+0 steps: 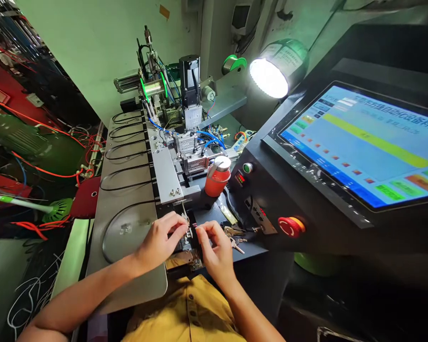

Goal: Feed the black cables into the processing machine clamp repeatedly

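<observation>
Both hands meet at the front end of a metal machine track. My left hand (163, 237) reaches in from the left, thumb and fingertips pinched together beside a small metal fixture (187, 232). On the fixture's other side is my right hand (217, 246), its thumb and forefinger also closed in a pinch. Whatever the fingertips hold is too small to make out. Below the left wrist lies a grey metal plate (128, 156) with several loops of black cable (124, 178). A long silver bar (167, 173) runs away from the fixture.
Near the right hand are keys (237, 244) and a red bottle with a white cap (217, 175). A control panel with a lit screen (371, 142) and red stop button (291, 227) stands right. Farther back are a lit lamp (271, 78) and a wire spool (154, 89).
</observation>
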`<act>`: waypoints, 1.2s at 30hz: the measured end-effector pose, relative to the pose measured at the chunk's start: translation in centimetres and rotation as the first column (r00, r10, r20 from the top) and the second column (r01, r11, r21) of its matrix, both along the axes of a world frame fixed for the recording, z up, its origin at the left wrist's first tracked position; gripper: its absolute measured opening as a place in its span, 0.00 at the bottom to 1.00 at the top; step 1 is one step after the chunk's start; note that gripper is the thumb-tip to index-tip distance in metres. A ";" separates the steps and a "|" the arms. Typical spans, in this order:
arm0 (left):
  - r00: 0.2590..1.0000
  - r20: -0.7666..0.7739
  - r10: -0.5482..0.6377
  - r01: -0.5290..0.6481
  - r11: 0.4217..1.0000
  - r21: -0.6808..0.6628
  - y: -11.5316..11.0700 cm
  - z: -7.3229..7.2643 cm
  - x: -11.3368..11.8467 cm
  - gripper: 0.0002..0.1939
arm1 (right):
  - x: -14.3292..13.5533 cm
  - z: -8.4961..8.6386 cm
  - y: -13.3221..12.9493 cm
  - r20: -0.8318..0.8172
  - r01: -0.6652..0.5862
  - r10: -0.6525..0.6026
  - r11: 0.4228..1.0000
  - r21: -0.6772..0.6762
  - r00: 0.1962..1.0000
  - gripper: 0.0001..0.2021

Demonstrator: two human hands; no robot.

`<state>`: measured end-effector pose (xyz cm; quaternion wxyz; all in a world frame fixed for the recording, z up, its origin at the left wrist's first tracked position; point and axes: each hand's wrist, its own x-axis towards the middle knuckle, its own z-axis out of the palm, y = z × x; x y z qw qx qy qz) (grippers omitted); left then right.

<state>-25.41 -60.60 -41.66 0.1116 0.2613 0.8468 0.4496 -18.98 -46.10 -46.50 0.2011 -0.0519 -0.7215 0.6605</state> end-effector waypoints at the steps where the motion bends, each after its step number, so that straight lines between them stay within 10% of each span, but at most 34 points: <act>1: 0.999 -0.049 -0.004 0.001 0.998 -0.064 -0.2 -0.1 -0.6 0.11 | -0.1 -0.1 0.6 0.046 0.001 -0.001 1.000 0.007 0.999 0.10; 13: 0.996 -0.092 0.019 -0.051 0.928 -0.369 0.4 -1.1 -2.1 0.10 | -0.3 -1.5 2.2 0.155 0.025 -0.032 0.998 0.050 0.987 0.14; 27: 0.979 -0.202 0.019 -0.101 0.908 -0.406 0.8 -1.5 -2.0 0.09 | -5.1 -3.1 0.7 0.096 -0.284 0.274 0.954 0.101 0.957 0.15; 36: 0.650 -0.674 -0.349 -0.039 0.872 -0.489 -1.1 -2.4 -0.8 0.15 | -4.8 -3.6 0.2 0.067 -0.253 0.250 0.966 0.046 0.966 0.15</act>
